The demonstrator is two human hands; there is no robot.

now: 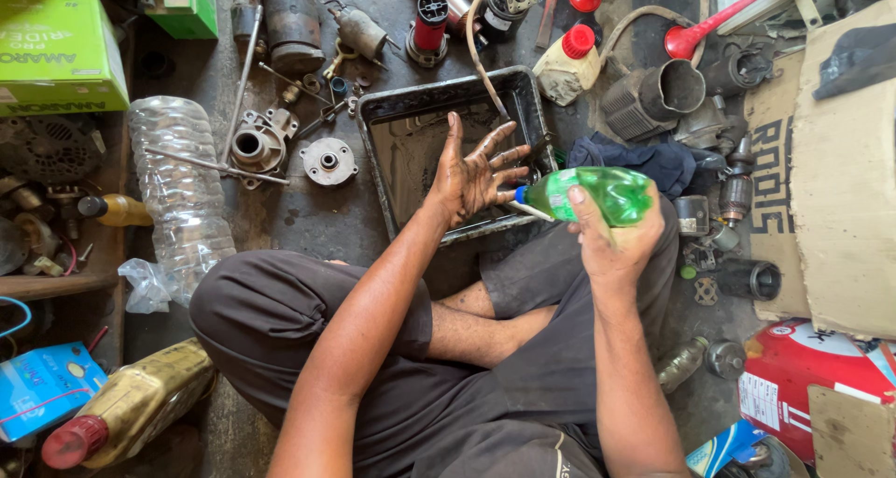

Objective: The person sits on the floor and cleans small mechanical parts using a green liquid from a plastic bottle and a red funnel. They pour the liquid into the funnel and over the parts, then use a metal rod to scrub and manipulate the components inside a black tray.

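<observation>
My right hand [611, 240] grips a green plastic squeeze bottle [597, 193], tipped sideways with its blue nozzle pointing left. The nozzle sits just beside the palm of my left hand [471, 175]. That hand is open, fingers spread, smeared with dark grease, and hovers over a black metal tray [411, 100] on the floor. I sit cross-legged in dark trousers just behind the tray.
Metal motor parts [261, 142] and a round flange [329, 161] lie left of the tray. A crushed clear bottle [177, 189], a yellow oil jug [131, 403], green boxes [56, 49], red-capped bottles [569, 63], a dark cloth [644, 161] and cardboard [840, 179] surround me.
</observation>
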